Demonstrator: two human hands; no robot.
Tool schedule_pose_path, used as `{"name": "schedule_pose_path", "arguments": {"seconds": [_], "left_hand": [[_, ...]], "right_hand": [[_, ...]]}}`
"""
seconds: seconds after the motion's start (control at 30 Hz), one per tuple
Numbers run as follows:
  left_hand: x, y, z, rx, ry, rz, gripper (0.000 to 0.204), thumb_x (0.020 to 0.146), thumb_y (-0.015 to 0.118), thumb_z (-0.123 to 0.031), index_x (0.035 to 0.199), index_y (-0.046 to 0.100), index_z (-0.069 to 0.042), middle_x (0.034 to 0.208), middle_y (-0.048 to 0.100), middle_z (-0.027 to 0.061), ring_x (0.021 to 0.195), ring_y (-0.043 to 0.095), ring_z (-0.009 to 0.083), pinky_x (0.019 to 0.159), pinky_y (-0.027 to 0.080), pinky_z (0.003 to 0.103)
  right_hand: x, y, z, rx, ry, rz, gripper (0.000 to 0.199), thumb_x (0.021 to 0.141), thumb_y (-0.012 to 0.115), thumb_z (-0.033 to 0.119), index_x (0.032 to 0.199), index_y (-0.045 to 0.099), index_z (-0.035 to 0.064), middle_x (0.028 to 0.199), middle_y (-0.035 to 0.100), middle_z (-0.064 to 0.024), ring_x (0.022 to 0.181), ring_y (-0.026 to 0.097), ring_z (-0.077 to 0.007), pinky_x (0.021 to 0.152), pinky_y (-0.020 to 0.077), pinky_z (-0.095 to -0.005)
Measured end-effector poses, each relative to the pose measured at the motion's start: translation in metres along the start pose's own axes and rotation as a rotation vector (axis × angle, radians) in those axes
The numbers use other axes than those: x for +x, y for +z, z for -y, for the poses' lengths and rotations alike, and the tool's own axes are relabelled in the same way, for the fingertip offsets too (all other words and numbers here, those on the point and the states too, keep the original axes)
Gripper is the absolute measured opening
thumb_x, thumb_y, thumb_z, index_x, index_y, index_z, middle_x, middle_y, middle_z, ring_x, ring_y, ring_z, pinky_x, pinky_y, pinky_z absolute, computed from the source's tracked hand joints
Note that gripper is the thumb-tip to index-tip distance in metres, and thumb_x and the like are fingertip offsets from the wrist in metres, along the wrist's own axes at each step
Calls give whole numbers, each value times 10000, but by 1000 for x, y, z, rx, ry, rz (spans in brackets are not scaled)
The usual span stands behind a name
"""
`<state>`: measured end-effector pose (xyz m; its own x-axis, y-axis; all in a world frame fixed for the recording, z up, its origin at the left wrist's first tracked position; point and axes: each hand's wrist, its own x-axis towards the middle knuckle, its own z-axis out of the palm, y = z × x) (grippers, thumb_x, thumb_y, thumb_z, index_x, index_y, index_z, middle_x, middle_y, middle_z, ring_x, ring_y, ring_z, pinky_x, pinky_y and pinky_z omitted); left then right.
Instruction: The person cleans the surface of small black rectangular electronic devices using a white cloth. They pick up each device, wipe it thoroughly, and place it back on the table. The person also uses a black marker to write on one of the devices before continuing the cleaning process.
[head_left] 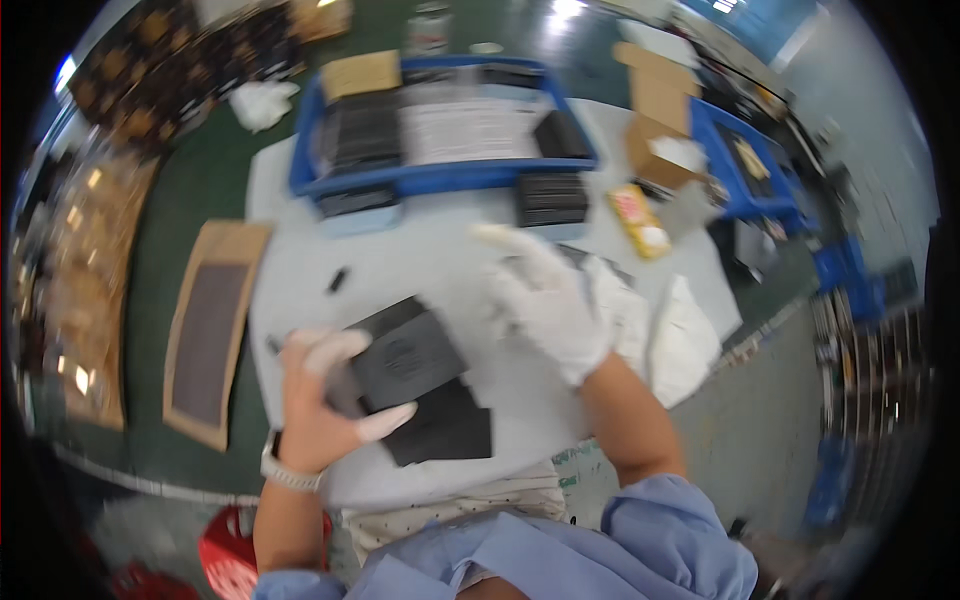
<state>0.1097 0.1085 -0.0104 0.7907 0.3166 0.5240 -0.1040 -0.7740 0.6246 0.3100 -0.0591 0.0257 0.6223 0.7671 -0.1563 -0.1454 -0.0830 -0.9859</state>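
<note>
My left hand [325, 395], with white covers on its fingertips, grips a flat dark grey wallet-like piece [405, 355] by its left edge. A round mark shows on that piece's face. Just below it are black flat pieces [445, 430] with straight edges; whether they are joined to it I cannot tell. My right hand [545, 300], in a white glove, is raised to the right of the piece. Its fingers are apart and blurred by motion, and nothing shows in them. A small black object [339, 279] lies on the white tabletop [430, 260] beyond my left hand.
Farther back, a blue tray [450, 180] holds dark flat stacks and a printed sheet. Black stacks [552, 200] stand before it. White cloths [685, 340], a yellow packet [638, 220] and an open carton [660, 120] are at right. A brown board [215, 335] lies left.
</note>
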Motion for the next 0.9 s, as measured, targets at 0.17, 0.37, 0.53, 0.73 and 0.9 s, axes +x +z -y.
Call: {"name": "schedule_pose_path", "arguments": {"seconds": [0.17,0.37,0.53,0.73,0.9], "left_hand": [[-33,-10,33,-18,-86,31,780,615,894,-185,1268,512,5,1234,536,126,1131,519,279,997,400,395],[-23,-10,36,191,51,-32,637,703,883,-264,1174,563,21,1063,573,195,877,557,327,746,476,442],[-18,-14,57,400,204,-140,653,678,902,-293,1133,561,28,1006,568,188,865,556,323,740,477,416],[-14,-11,60,426,125,-171,652,682,895,-324,1123,568,27,990,576,171,853,564,309,731,481,404],[-5,-6,60,402,118,-149,653,685,889,-350,1114,574,27,976,582,158,844,571,297,723,484,395]], "right_hand": [[27,16,-44,-314,-712,-69,479,880,637,163,1318,494,30,1060,622,-86,924,612,-139,785,524,-293],[-1,23,-36,-406,-661,139,821,813,708,425,1412,358,-14,1154,597,-226,1053,595,-360,889,475,-394],[34,63,-63,-418,-825,99,881,844,699,496,1455,329,-18,1393,473,-275,1287,472,-366,1075,378,-397],[52,76,-69,-260,-972,177,737,882,680,411,1400,397,-30,1326,522,-276,1240,503,-371,1012,420,-409],[46,76,-74,-179,-984,148,734,865,691,401,1395,403,-16,1273,552,-260,1186,532,-366,973,439,-406]]}}
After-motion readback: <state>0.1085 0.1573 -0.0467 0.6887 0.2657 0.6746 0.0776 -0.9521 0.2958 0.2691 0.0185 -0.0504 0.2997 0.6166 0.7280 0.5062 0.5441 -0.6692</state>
